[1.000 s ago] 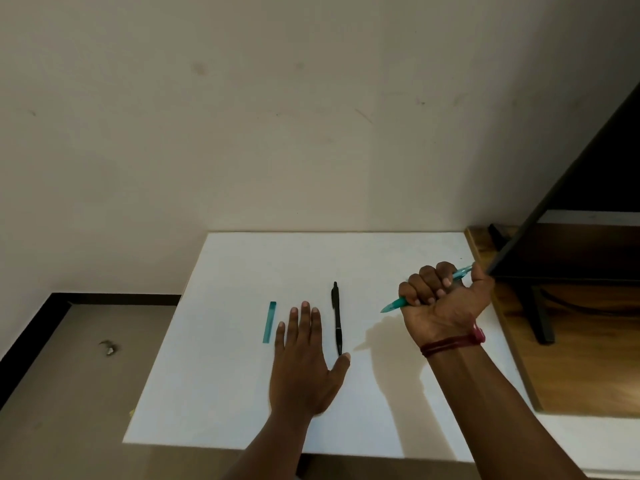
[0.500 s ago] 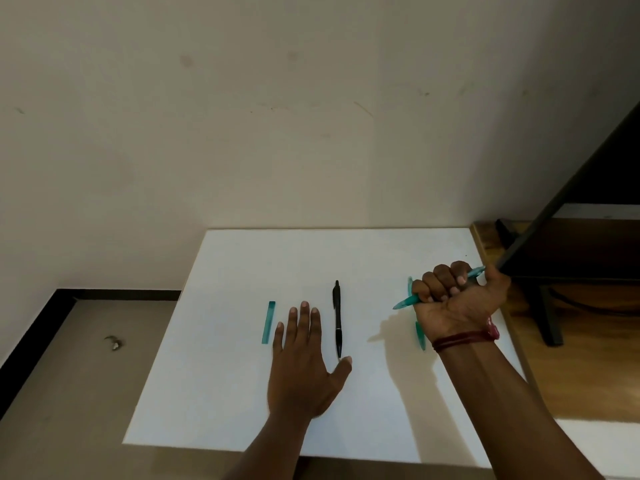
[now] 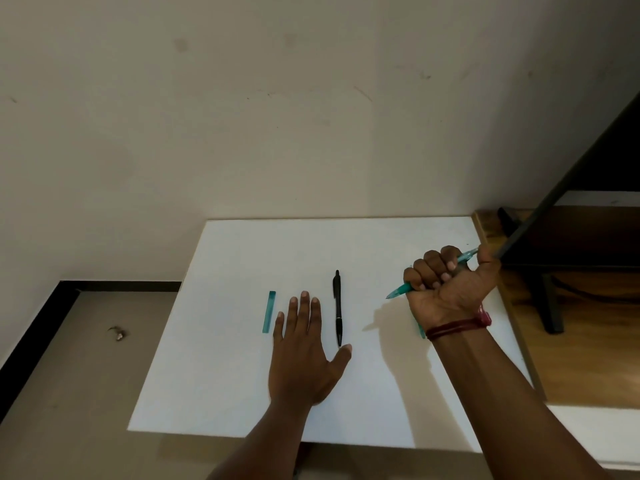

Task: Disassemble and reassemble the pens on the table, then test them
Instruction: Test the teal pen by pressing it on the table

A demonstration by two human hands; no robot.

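My right hand [image 3: 446, 282] is closed in a fist round the teal pen [image 3: 400, 291]. Its tip sticks out below my little finger and points down and to the left above the table [image 3: 225, 375], and its back end shows up by my thumb. My left hand [image 3: 304, 344] lies flat on the white top, fingers straight and holding nothing, with the thumb tip just at the lower end of the black pen [image 3: 338, 308]. That pen lies whole beside my fingers. A loose teal piece [image 3: 269, 311] lies on the far side of the left hand, just beside it, and a sliver of another teal part [image 3: 421, 330] shows under my right wrist, mostly hidden.

I judge I am on the teal pen, either checking its click or about to try its point; the fist hides which. The black one looks untouched. Next I need a writing grip rather than a fist, so the tip can meet the surface. The loose teal parts may belong on this pen, though I cannot tell.
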